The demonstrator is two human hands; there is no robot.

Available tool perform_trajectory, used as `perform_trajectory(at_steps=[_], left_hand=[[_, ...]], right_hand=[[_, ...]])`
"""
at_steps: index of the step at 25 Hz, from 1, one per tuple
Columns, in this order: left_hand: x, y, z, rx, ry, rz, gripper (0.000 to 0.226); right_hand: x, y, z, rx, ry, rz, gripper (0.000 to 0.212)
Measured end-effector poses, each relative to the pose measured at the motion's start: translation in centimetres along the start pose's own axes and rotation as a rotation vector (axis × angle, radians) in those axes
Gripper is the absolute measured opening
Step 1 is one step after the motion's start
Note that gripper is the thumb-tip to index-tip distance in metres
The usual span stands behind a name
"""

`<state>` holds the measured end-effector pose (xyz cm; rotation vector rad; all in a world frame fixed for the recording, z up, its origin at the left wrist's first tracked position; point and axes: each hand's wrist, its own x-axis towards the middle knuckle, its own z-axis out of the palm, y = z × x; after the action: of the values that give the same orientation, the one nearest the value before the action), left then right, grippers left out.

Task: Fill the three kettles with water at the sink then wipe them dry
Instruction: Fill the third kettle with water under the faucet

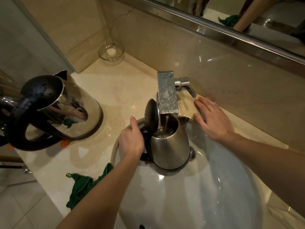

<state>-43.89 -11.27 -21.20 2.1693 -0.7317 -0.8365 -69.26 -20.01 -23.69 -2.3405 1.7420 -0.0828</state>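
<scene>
A steel kettle (170, 146) with its black lid (152, 115) flipped up stands in the white sink (214, 187) under the chrome tap (167, 93). Water runs from the spout into it and bubbles inside. My left hand (132, 139) grips its black handle. My right hand (212, 119) lies flat, fingers straight, on the counter just right of the tap, near the tap lever (186, 85). A second steel kettle (66, 109) with a wet black lid and handle stands on the counter at the left. A green cloth (82, 185) lies crumpled by the sink's left rim.
A glass dish (111, 52) with a white piece of soap sits in the back corner of the beige counter (118, 90). A mirror with a steel frame (231, 38) runs along the wall behind. Another dark shiny object shows at the far left edge.
</scene>
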Motion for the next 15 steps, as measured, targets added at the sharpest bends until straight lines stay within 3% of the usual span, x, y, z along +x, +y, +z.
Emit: perform_trajectory(at_steps=[15], left_hand=[[-0.06,-0.18,-0.05,-0.019,-0.014,0.005,0.063]], right_hand=[[0.05,0.01,0.02,0.000,0.017,-0.010,0.074]])
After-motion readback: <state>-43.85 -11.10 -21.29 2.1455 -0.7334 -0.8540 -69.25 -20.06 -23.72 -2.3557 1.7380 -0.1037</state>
